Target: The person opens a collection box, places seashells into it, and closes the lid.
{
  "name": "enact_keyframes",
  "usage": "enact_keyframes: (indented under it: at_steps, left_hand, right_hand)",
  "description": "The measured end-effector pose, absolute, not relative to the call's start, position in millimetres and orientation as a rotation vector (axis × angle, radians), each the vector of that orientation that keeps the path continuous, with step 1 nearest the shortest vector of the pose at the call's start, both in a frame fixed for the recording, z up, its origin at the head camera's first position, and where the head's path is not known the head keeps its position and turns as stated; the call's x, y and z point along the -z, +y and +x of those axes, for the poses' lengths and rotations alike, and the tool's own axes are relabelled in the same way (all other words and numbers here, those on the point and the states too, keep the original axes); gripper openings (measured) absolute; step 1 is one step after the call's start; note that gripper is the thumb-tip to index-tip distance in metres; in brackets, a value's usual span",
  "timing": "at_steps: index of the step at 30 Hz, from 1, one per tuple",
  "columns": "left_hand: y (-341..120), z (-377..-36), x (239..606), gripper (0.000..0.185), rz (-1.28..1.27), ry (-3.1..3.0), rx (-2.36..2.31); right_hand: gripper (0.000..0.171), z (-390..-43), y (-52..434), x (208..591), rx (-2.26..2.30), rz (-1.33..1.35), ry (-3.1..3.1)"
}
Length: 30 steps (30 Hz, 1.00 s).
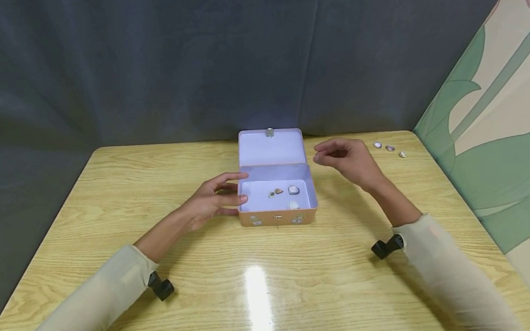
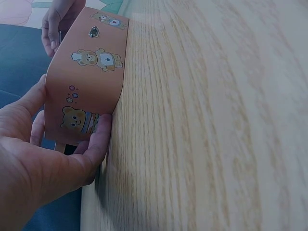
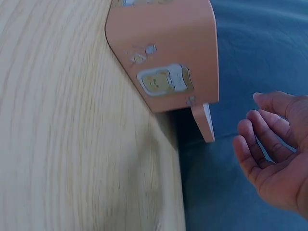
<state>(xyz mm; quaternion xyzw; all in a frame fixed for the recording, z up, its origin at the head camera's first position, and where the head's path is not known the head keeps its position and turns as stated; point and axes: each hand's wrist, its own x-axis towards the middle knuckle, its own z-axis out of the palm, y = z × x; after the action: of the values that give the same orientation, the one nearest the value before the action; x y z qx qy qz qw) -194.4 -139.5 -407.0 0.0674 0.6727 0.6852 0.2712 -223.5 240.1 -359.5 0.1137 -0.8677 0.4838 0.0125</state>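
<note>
An orange tin box [image 1: 278, 218] with bear stickers stands open at the middle of the table, its white lid [image 1: 270, 147] up at the back. Several small shells [image 1: 293, 189] lie inside on its white floor. My left hand [image 1: 238, 189] grips the box's left end, thumb at the front corner and fingers over the rim; the left wrist view shows this hold [image 2: 72, 113] on the box [image 2: 96, 62]. My right hand [image 1: 317, 153] hovers just right of the lid, fingers loosely curled. In the right wrist view that hand [image 3: 260, 139] is empty beside the box [image 3: 168, 53].
Three more small shells [image 1: 390, 148] lie in a row near the back right corner of the wooden table [image 1: 273, 288]. A dark curtain hangs behind the table. A patterned panel stands along the right side.
</note>
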Motion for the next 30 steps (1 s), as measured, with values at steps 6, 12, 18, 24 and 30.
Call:
enact_keyframes:
  at_steps: [6, 12, 18, 24, 30]
  left_hand:
    - [-140, -195, 408, 0.069, 0.180, 1.815, -1.843]
    - [-140, -195, 408, 0.069, 0.180, 1.829, -1.838]
    - [-139, -195, 408, 0.069, 0.177, 1.830, -1.839]
    - [-139, -195, 407, 0.069, 0.180, 1.826, -1.841]
    - [-139, -194, 406, 0.069, 0.184, 1.825, -1.837]
  right_hand:
    - [0.031, -224, 256, 357, -1.466, 0.327, -2.706]
    - [0.033, -230, 277, 359, -1.443, 0.296, -2.687]
    - [0.039, -238, 302, 363, -1.429, 0.209, -2.719]
    - [0.040, -247, 324, 368, -1.451, 0.142, -2.723]
    - [0.045, -259, 344, 378, -1.477, 0.065, -2.750]
